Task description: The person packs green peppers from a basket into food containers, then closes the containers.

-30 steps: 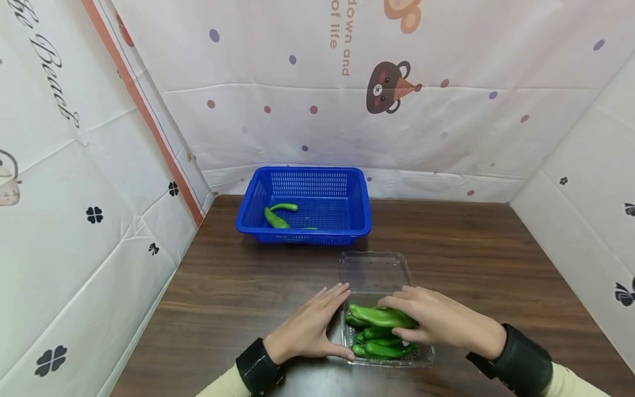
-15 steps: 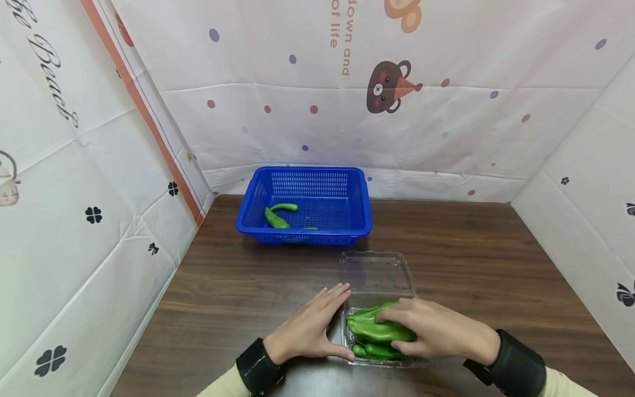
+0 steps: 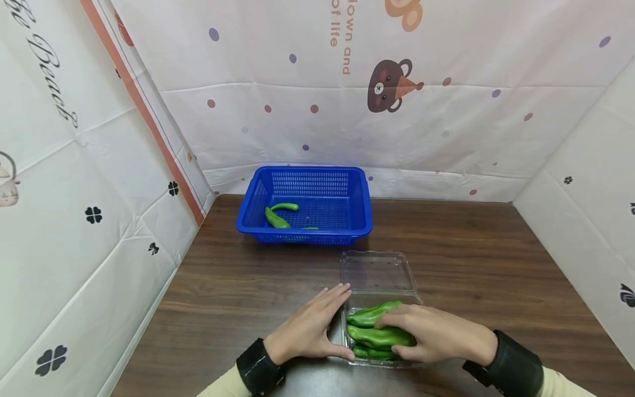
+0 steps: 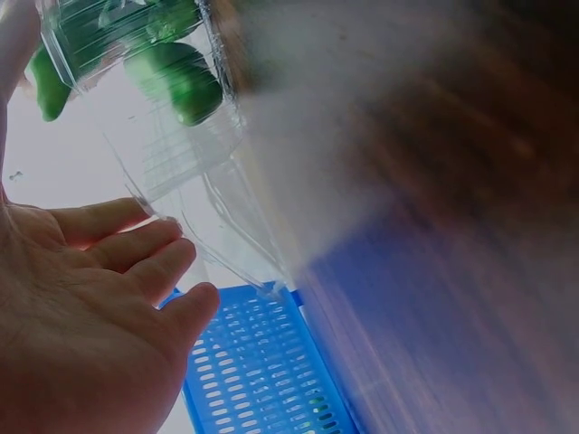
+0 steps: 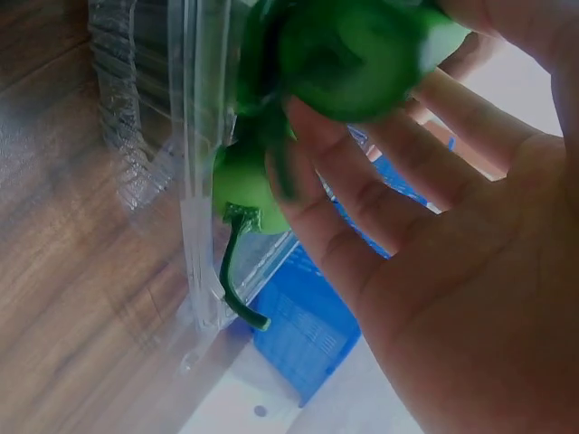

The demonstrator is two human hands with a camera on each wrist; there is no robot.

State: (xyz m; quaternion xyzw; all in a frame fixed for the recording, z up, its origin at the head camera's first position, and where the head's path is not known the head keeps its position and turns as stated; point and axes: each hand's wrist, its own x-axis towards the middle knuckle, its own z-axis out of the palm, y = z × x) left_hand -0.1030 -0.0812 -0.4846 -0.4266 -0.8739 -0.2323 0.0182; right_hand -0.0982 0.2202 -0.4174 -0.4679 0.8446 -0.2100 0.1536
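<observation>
My right hand [image 3: 421, 333] grips a large green pepper [image 3: 379, 336] low in the clear plastic clamshell box [image 3: 344, 331], with fingers behind it and thumb in front. In the right wrist view, that pepper's end [image 5: 357, 59] lies between thumb and fingers, and a second pepper [image 5: 249, 185] with a curved stem sits beside the fingertips. Another pepper [image 3: 372, 315] lies along the box's far side, and smaller ones [image 3: 374, 353] along the near side. My left hand [image 3: 310, 325] rests against the box's left wall, fingers extended and thumb spread at the front corner.
Behind the box stands a blue plastic basket [image 3: 303, 237] with a few green peppers [image 3: 276, 218] at its left. The box's clear lid [image 3: 378, 271] lies folded back on the brown wooden table [image 3: 223, 298]. Printed white cloth [image 3: 278, 127] encloses the back and sides.
My right hand has moved the gripped pepper toward the box's near side, covering part of the smaller peppers. The pepper behind it has come into fuller view. My left hand stays put.
</observation>
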